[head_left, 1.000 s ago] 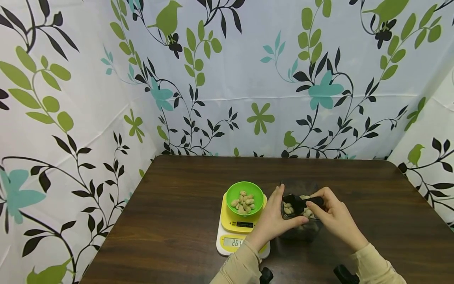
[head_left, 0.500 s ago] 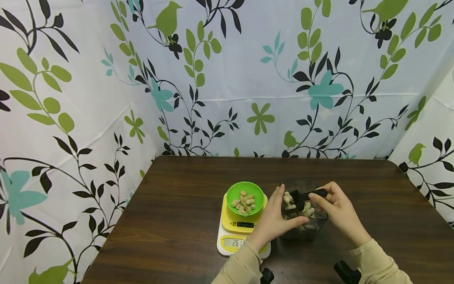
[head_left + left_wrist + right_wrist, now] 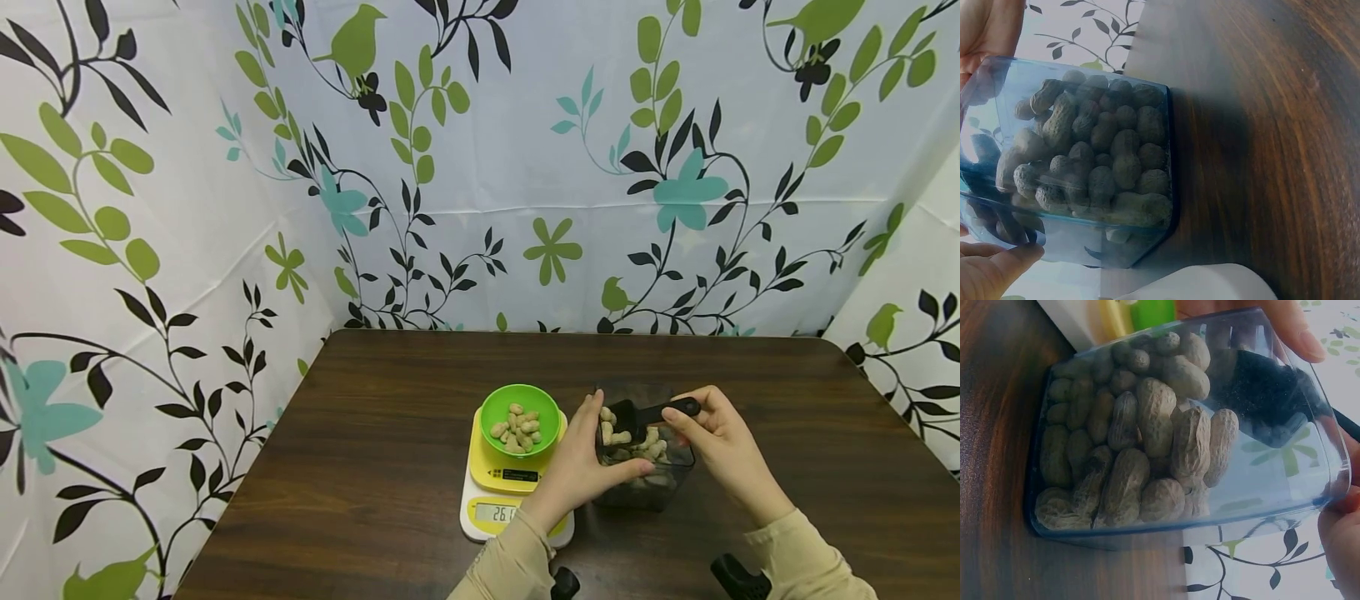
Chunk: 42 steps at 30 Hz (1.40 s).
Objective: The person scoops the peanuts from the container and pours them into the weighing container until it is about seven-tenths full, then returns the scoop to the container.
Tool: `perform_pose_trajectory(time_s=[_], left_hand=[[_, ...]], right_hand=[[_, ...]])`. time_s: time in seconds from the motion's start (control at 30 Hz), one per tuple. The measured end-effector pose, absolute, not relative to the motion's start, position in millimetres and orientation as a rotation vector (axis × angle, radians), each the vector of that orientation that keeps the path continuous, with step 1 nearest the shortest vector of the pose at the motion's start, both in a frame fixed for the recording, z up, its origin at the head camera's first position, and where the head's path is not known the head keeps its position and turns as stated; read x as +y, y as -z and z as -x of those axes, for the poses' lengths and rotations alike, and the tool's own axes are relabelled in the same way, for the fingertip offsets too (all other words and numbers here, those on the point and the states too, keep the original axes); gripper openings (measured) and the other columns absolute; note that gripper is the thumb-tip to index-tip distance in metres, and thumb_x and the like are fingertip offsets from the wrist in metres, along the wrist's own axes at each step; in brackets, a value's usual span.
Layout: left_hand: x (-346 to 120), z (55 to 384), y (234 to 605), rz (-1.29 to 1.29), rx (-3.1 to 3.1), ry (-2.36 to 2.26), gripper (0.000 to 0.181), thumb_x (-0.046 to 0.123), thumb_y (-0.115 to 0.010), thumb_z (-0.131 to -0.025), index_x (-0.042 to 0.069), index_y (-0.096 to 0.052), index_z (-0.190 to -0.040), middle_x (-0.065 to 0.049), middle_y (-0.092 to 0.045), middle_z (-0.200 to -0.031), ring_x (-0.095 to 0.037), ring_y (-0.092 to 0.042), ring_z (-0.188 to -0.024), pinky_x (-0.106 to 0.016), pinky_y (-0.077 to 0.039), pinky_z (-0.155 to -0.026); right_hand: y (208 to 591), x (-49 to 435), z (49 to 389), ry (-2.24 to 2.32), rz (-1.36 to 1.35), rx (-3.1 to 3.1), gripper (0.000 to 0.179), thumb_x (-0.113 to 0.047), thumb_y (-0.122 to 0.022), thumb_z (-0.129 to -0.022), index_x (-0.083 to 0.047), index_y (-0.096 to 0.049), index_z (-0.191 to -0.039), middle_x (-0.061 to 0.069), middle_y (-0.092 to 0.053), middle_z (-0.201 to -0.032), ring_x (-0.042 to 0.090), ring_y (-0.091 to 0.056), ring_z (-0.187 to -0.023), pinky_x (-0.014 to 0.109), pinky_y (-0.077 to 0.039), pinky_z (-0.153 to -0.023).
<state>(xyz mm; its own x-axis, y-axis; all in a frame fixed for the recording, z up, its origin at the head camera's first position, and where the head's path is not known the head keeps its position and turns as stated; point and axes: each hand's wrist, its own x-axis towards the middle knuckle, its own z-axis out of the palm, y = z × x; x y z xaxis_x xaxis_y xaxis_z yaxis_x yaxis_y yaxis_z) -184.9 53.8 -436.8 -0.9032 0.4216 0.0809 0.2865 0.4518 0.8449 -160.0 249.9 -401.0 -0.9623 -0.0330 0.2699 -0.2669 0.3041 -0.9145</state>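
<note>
A clear plastic container (image 3: 1254,515), part filled with unshelled peanuts (image 3: 1157,415), stands on the table. My left hand (image 3: 576,462) holds it from the left, fingers along its side and thumb (image 3: 1004,269) over the near rim. My right hand (image 3: 723,454) pinches the handle of a black scoop (image 3: 656,414) at the container's right rim. The scoop's bowl sits inside the container, above most of the peanuts, and shows dark through the wall in the right wrist view. Several peanuts (image 3: 609,425) appear beside the bowl in the head view.
Just left of the container stands a yellow and white kitchen scale (image 3: 487,475), its display partly covered by my left forearm. On it sits a green bowl (image 3: 489,408) with several peanuts. The dark wooden table (image 3: 360,467) meets a patterned cloth (image 3: 480,167) behind.
My right hand has drawn the scoop's handle to the right and slightly up, showing more peanuts in the container. My left hand, the scale and the green bowl stay in place.
</note>
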Motion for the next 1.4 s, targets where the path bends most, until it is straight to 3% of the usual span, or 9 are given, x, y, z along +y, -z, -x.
perform_pose_trajectory(time_s=[0.33, 0.57, 0.8, 1.1, 1.4], left_hand=[[53.0, 185.8, 440.1, -0.592, 2.552, -1.458, 0.099, 0.063, -0.067, -0.073, 0.042, -0.004, -0.147, 0.005, -0.014, -0.157, -0.021, -0.024, -0.143, -0.051, -0.034, -0.107], [51.9, 186.0, 439.4, -0.589, 2.564, -1.449, 0.101, 0.065, -0.067, -0.072, 0.038, -0.007, -0.149, 0.005, -0.014, -0.157, -0.021, -0.023, -0.143, -0.051, -0.034, -0.107], [51.4, 185.7, 439.4, -0.592, 2.572, -1.436, 0.100, 0.065, -0.067, -0.072, 0.040, -0.007, -0.147, 0.004, -0.017, -0.157, -0.020, -0.025, -0.143, -0.050, -0.034, -0.108], [51.7, 188.0, 437.8, -0.605, 2.575, -1.437, 0.099, 0.063, -0.068, -0.073, 0.040, -0.007, -0.147, -0.001, -0.019, -0.157, -0.021, -0.025, -0.143, -0.051, -0.035, -0.107], [51.3, 188.7, 438.8, -0.608, 2.573, -1.432, 0.099, 0.062, -0.068, -0.073, 0.041, -0.007, -0.147, 0.000, -0.019, -0.157, -0.020, -0.025, -0.143, -0.051, -0.035, -0.107]], right_hand=[[411.2, 257.6, 157.5, -1.977, -0.252, -2.208, 0.010, -0.013, -0.052, -0.096, -0.010, -0.044, -0.102, -0.009, -0.044, -0.062, 0.014, -0.039, -0.057, 0.033, -0.029, -0.053], [427.7, 265.8, 155.9, -2.279, -0.324, -1.923, 0.007, -0.007, -0.046, -0.097, -0.009, -0.045, -0.104, -0.009, -0.048, -0.066, 0.009, -0.039, -0.059, 0.033, -0.022, -0.060], [425.7, 263.4, 146.2, -2.381, -0.201, -1.893, 0.004, -0.008, -0.043, -0.099, -0.011, -0.042, -0.102, -0.008, -0.067, -0.079, 0.007, -0.040, -0.061, 0.032, -0.022, -0.065], [427.0, 267.6, 142.7, -2.502, -0.132, -1.802, 0.001, -0.011, -0.041, -0.100, -0.012, -0.041, -0.101, -0.007, -0.070, -0.083, 0.010, -0.037, -0.060, 0.028, -0.029, -0.065], [428.4, 268.6, 132.0, -2.481, -0.175, -1.799, 0.016, -0.007, -0.040, -0.100, -0.014, -0.054, -0.099, -0.007, -0.056, -0.077, 0.008, -0.043, -0.064, 0.027, -0.035, -0.063]])
